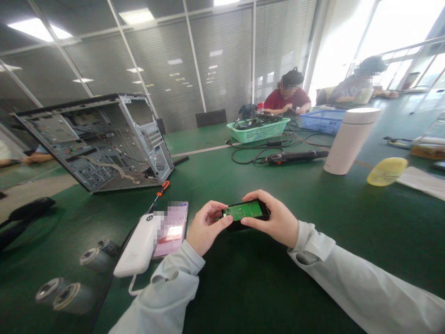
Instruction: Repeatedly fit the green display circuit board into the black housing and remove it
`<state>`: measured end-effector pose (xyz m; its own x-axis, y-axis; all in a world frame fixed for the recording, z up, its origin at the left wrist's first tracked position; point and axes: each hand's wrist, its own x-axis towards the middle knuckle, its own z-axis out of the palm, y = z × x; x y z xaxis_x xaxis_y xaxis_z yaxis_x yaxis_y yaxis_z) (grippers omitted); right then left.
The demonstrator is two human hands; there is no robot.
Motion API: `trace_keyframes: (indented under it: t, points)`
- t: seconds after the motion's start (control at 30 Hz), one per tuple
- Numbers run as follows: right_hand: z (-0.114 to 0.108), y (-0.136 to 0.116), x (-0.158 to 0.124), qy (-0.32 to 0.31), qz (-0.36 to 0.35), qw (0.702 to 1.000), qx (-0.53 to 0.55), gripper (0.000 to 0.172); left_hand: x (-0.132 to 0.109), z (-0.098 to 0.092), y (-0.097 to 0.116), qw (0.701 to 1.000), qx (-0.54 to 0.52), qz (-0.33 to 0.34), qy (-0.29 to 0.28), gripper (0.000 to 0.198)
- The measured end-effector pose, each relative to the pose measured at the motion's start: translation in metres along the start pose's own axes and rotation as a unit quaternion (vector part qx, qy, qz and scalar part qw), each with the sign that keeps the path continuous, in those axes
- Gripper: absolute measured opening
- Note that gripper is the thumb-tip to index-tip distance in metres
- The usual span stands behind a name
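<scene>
Between my two hands is a green circuit board (246, 210) set in a black case (239, 226), held just above the green table. My left hand (208, 226) grips the left end, its thumb on the near corner of the board. My right hand (273, 218) wraps round the right end, with the thumb along the near edge and fingers over the far side. To the left of my left hand lie a phone (175, 232) with a lit screen and a white power bank (137, 248). An orange-handled screwdriver (162, 189) rests beyond them.
An open computer case (120, 139) stands at the left. Several metal cylinders (74, 297) sit near front left. Further off are a green basket (259, 131) of cables, a black corded tool (288, 157), a white bottle (351, 141) and a yellow container (386, 171). Two people sit beyond.
</scene>
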<state>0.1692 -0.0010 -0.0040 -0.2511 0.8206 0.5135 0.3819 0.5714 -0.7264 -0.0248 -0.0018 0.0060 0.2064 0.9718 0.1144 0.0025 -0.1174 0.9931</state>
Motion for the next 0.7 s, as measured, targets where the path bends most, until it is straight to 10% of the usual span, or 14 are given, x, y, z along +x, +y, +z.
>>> trace_keyframes:
  t: [0.5, 0.7]
  points:
    - [0.003, 0.002, -0.002, -0.015, -0.012, 0.999, -0.031, 0.034, -0.004, -0.002, 0.0, 0.984, 0.142, 0.106, 0.033, 0.02]
    - [-0.007, -0.009, -0.001, -0.084, -0.064, 0.983, -0.147, 0.034, -0.006, -0.008, 0.007, 0.859, 0.452, 0.238, -0.039, 0.045]
